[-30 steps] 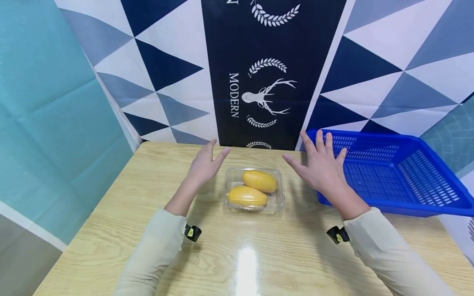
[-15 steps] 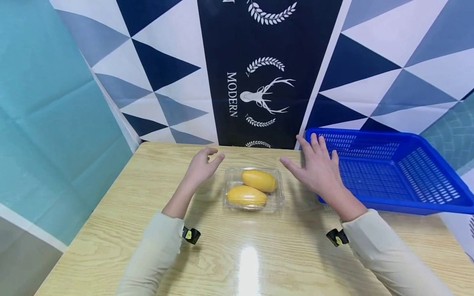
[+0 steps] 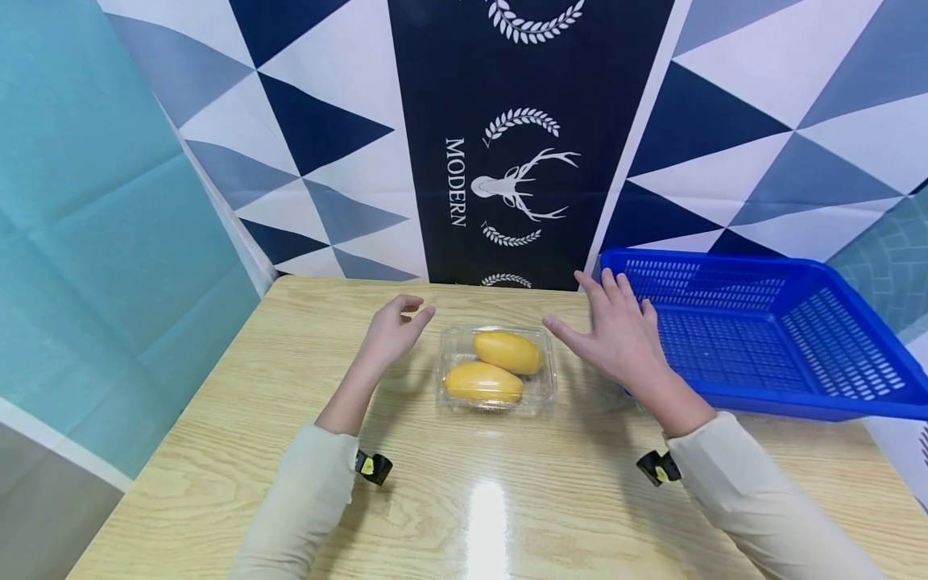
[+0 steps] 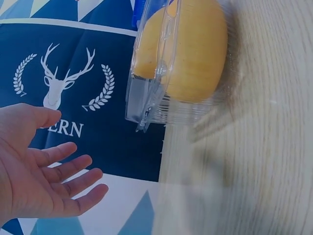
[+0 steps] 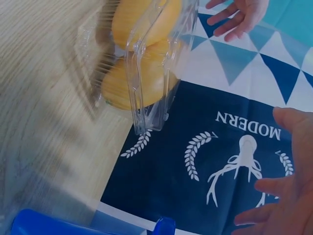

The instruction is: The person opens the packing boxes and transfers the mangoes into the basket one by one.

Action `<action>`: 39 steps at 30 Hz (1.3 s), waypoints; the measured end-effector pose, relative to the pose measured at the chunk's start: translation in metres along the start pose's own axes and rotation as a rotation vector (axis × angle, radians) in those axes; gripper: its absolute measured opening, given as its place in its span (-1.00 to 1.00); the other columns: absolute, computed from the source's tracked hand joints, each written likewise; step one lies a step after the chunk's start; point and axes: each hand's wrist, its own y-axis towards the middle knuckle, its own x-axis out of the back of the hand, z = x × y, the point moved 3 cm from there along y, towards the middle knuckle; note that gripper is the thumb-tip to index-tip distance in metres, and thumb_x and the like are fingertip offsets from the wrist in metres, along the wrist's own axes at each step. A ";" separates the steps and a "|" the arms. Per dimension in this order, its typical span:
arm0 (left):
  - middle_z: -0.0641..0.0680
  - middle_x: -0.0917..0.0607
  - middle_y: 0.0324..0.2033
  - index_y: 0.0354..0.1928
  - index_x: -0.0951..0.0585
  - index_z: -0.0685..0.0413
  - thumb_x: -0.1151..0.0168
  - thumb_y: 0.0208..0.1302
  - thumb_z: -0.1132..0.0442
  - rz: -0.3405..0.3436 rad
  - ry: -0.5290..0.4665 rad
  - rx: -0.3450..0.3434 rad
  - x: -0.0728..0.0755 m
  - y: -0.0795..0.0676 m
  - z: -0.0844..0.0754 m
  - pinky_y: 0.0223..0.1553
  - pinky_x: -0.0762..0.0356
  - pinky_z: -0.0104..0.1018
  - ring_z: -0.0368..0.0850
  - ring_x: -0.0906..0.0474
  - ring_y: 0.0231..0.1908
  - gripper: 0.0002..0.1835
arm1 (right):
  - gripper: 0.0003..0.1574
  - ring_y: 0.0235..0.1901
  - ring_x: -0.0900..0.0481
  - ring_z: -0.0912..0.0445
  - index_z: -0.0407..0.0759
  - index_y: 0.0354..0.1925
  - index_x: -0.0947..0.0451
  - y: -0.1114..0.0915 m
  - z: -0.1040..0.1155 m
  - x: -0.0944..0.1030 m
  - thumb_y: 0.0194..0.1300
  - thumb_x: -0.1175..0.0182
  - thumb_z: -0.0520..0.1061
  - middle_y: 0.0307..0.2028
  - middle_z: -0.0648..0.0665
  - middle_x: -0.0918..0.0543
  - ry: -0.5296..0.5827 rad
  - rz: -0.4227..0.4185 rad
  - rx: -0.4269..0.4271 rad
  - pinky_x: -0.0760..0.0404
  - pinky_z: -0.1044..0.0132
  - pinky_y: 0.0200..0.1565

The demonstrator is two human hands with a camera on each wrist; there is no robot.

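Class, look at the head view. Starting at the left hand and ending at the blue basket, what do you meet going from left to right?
Left hand → clear box → right hand → blue basket.

White glare streaks the bright, pale wood-grain tabletop (image 3: 565, 499) amid soft shadows; both wrist views look dimmer, hazier.

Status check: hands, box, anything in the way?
Left hand and right hand open, holding nothing. Clear box on the table between them, two yellow fruits inside. Blue basket close by, right side.
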 end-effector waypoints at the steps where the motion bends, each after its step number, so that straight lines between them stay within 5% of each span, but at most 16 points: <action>1: 0.12 -0.50 0.16 0.20 -0.43 0.07 -0.04 0.31 -0.12 0.000 -0.004 0.004 0.000 0.000 0.001 0.12 -0.47 -0.05 0.10 -0.46 0.13 -0.45 | 0.17 0.42 0.17 -0.29 -0.01 0.44 0.02 0.000 0.000 0.000 0.10 0.13 0.62 0.42 -0.39 0.05 -0.001 0.000 0.001 0.11 -0.44 0.24; 25: 0.17 -0.55 0.01 0.18 -0.44 0.13 -0.05 0.32 -0.06 0.025 -0.159 0.071 -0.008 -0.005 0.019 -0.04 -0.57 -0.06 0.08 -0.53 -0.01 -0.48 | -0.08 0.18 -0.33 -0.32 -0.16 0.27 -0.30 -0.004 0.002 -0.020 0.17 -0.07 0.41 0.24 -0.36 -0.38 0.096 -0.063 0.137 -0.30 -0.29 0.13; 39: 0.26 -0.55 -0.06 0.14 -0.44 0.18 -0.06 0.34 0.02 0.082 -0.319 0.133 -0.019 -0.005 0.034 -0.19 -0.66 -0.08 0.20 -0.57 -0.14 -0.54 | -0.12 0.17 -0.37 -0.28 -0.15 0.27 -0.30 -0.008 0.004 -0.034 0.20 -0.07 0.38 0.22 -0.33 -0.41 0.134 -0.027 0.172 -0.34 -0.26 0.11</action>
